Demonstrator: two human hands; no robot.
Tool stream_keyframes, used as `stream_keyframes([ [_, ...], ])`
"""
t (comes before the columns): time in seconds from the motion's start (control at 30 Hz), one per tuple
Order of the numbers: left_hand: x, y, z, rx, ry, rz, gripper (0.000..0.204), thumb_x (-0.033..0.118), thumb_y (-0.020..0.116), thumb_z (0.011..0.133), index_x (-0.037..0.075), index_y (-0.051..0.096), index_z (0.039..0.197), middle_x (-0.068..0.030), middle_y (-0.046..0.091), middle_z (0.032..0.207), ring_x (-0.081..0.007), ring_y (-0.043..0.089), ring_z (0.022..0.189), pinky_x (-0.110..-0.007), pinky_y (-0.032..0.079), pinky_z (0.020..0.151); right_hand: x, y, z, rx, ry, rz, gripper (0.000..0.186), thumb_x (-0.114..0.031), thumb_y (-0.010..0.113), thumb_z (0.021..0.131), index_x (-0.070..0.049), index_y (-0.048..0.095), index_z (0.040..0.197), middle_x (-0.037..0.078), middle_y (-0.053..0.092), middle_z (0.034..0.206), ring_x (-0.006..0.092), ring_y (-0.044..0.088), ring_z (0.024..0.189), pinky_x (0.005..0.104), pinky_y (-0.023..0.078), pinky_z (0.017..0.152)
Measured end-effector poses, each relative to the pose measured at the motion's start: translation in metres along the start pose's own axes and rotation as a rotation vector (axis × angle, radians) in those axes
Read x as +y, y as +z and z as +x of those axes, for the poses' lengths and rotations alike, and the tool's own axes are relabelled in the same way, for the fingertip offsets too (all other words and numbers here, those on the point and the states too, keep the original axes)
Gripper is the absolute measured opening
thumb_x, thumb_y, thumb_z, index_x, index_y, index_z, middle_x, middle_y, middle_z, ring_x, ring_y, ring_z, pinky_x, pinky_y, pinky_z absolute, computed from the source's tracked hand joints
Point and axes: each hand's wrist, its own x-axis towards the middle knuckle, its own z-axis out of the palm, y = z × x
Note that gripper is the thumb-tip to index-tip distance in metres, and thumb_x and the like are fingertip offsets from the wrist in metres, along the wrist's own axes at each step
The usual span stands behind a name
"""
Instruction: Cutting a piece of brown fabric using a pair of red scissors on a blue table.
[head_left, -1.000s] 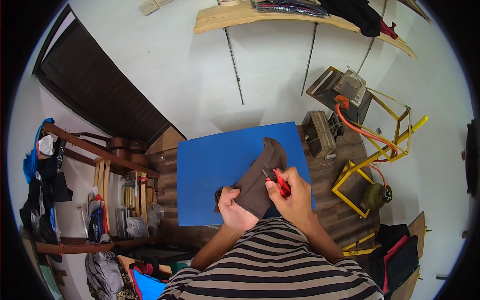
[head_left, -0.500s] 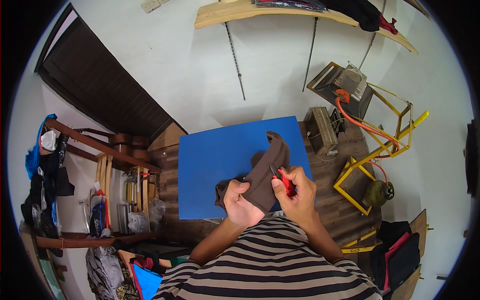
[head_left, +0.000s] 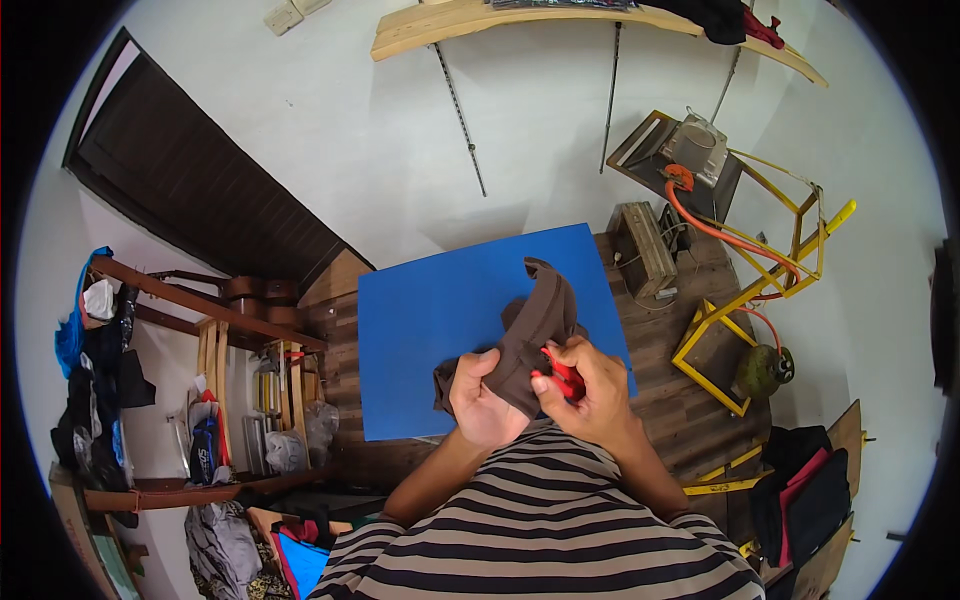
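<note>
Where the left hand (head_left: 487, 407) is: at 6 o'clock from the middle of the blue tabletop (head_left: 420, 320), palm up, thumb lying along the cloth's near edge; the fingers are hidden beneath the fabric, so whether they pinch it cannot be told.
Right hand (head_left: 597, 392): at 4 o'clock on the same dial, closed round the red handles of a small cutting tool.
Cutting tool (head_left: 565, 378): dark blades pointing to about 10 o'clock, over the brown fabric; contact with it cannot be made out.
Brown cloth (head_left: 548, 315): over the tabletop, its long strip running from the left palm up toward 1 o'clock, where the end curls; a crumpled part shows left of the thumb.
Striped shirt (head_left: 540, 500): at 6 o'clock, below both hands.
Wooden box (head_left: 647, 248): on the floor at 2 o'clock.
Yellow frame (head_left: 710, 388): at 3 o'clock, beside a green cylinder (head_left: 762, 373).
Dark door (head_left: 190, 170): at 10 o'clock.
Wooden shelf (head_left: 450, 30): on the wall, around 12 o'clock.
</note>
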Motion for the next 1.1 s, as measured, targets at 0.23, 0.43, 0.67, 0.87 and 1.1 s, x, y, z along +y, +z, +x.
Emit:
stream_keyframes([
  [0.23,0.001,0.005,0.002,0.012,-0.047,-0.058,0.054,0.034,0.028,0.097,-0.006,0.048,0.128,-0.0180,0.058,0.123,-0.0275,0.056,0.112,-0.039,0.040,0.101,0.001,-0.002,-0.003,-0.010,-0.074,0.014,0.024,-0.007,0.074,0.071,0.002,0.056,0.084,0.013,0.060,0.073,0.0224,0.058,0.052,0.0279,0.046,0.047],
  [0.43,-0.002,0.013,0.004,0.048,-0.005,-0.015,0.050,0.032,0.031,0.096,-0.003,0.052,0.124,-0.0164,0.059,0.122,-0.0266,0.057,0.110,-0.038,0.042,0.098,0.000,-0.005,-0.002,-0.048,-0.181,-0.044,0.025,-0.010,0.074,0.069,0.001,0.058,0.085,0.011,0.060,0.073,0.0226,0.059,0.052,0.0285,0.047,0.046],
  [0.67,-0.003,0.015,0.005,0.099,-0.043,-0.079,0.046,0.033,0.034,0.095,-0.002,0.056,0.117,-0.0148,0.061,0.117,-0.0260,0.059,0.104,-0.036,0.044,0.094,-0.003,-0.006,-0.003,-0.030,-0.208,-0.122,0.027,-0.015,0.074,0.069,0.000,0.061,0.087,0.008,0.057,0.072,0.0209,0.059,0.051,0.0292,0.048,0.045],
  [0.87,-0.005,0.013,0.003,0.163,-0.040,-0.003,0.046,0.034,0.035,0.094,-0.001,0.056,0.116,-0.0141,0.062,0.115,-0.0248,0.060,0.102,-0.035,0.045,0.092,-0.003,-0.005,-0.004,-0.040,-0.226,-0.149,0.028,-0.015,0.074,0.069,0.000,0.061,0.089,0.008,0.057,0.072,0.0208,0.058,0.050,0.0294,0.047,0.045],
  [1.1,-0.001,0.013,0.010,-0.013,-0.064,0.028,0.053,0.036,0.033,0.094,-0.001,0.048,0.129,-0.0138,0.057,0.123,-0.0224,0.055,0.110,-0.035,0.039,0.099,0.003,-0.004,-0.006,-0.060,-0.262,-0.156,0.033,-0.017,0.075,0.069,0.000,0.061,0.093,0.007,0.054,0.067,0.0199,0.056,0.048,0.0288,0.046,0.043],
])
